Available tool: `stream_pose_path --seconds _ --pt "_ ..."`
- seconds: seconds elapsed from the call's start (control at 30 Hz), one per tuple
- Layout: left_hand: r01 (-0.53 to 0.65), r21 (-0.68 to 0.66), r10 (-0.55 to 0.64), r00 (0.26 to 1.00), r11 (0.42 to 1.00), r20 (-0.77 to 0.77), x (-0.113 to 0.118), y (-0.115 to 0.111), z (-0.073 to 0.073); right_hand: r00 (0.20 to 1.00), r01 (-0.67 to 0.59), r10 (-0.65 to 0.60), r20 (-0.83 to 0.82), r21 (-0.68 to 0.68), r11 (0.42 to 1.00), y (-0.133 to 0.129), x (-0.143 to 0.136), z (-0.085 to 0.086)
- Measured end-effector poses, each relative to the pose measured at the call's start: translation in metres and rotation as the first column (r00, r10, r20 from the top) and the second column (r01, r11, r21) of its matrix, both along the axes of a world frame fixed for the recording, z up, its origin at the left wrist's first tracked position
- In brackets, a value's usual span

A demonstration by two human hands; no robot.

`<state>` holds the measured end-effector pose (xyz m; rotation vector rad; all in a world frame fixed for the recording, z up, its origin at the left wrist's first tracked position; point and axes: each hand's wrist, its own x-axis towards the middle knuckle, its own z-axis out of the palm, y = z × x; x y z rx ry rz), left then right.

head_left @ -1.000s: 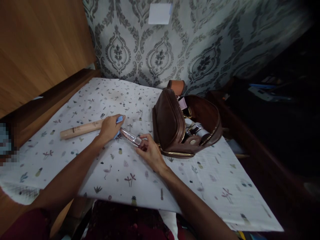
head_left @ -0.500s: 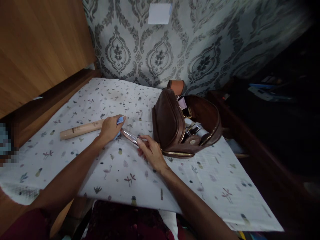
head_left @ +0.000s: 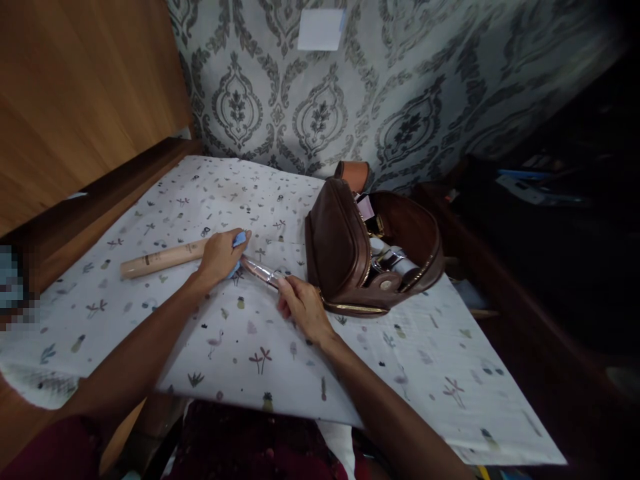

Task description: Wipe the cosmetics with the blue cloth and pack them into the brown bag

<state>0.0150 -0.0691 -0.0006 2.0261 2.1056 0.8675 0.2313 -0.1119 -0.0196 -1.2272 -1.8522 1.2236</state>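
My left hand [head_left: 220, 257] is closed around a blue cloth [head_left: 241, 239], which pokes out past the thumb and below the palm. From beyond that hand's wrist side a long beige cosmetic tube [head_left: 163, 259] with small print extends to the left; its near end is hidden by the hand. A slim, shiny cosmetic tube [head_left: 261, 271] spans the gap between both hands. Its right end is pinched in the fingers of my right hand [head_left: 303, 303], and its left end meets the cloth. Just right of this hand stands a brown makeup bag [head_left: 335, 237], unzipped, with several cosmetics inside.
A patterned white cloth covers the table [head_left: 260, 333]. Behind the bag is a brown-orange round container [head_left: 353, 175] near the wallpapered wall [head_left: 320, 113]. A wooden cabinet [head_left: 90, 87] borders the left side, and dark furniture with several items is at the right.
My right hand has shifted very slightly along the slim tube, to the right and downward. The left hand, cloth, beige tube and bag look unchanged.
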Motion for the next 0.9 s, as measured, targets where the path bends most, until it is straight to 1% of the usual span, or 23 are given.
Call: stream_pose_path --seconds 0.13,0.27,0.33,0.47,0.57,0.7,0.77,0.83,0.9 --pt "-0.003 0.002 0.003 0.999 1.000 -0.035 0.000 0.000 -0.001 0.998 0.025 -0.026 -0.054 -0.024 0.999 0.002 -0.001 -0.004" --pt "-0.009 0.002 0.009 0.999 1.000 -0.039 0.000 -0.001 0.000 0.992 0.044 -0.043 -0.115 0.005 0.999 0.003 -0.004 -0.011" --pt "-0.009 -0.002 0.009 0.999 1.000 -0.035 0.000 -0.001 0.000 0.991 0.056 -0.053 -0.119 0.016 0.998 0.003 -0.004 -0.012" --pt "-0.001 0.007 0.002 0.999 1.000 -0.032 0.000 -0.001 0.001 0.999 0.022 -0.021 -0.032 0.034 0.999 0.000 -0.001 -0.007" --pt "-0.005 0.001 0.005 1.000 1.000 -0.025 0.000 -0.001 0.001 0.999 0.018 -0.019 0.028 0.057 0.998 -0.001 0.001 -0.003" --pt "-0.009 -0.019 0.008 1.000 1.000 -0.028 0.000 0.000 0.002 0.998 0.009 -0.013 0.069 0.063 0.998 -0.001 0.001 -0.001" --pt "-0.021 -0.025 0.019 0.998 0.999 -0.059 0.001 -0.002 0.004 0.998 0.010 -0.014 0.064 0.059 0.998 -0.001 0.000 -0.002" --pt "-0.011 0.009 0.012 0.990 1.000 -0.138 0.005 -0.006 0.006 0.999 0.014 -0.017 0.049 0.051 0.999 -0.001 0.000 -0.002" --pt "0.074 0.082 -0.053 0.971 0.994 -0.234 0.011 -0.013 0.007 0.999 0.022 -0.023 0.030 0.044 0.999 -0.001 -0.001 -0.003"
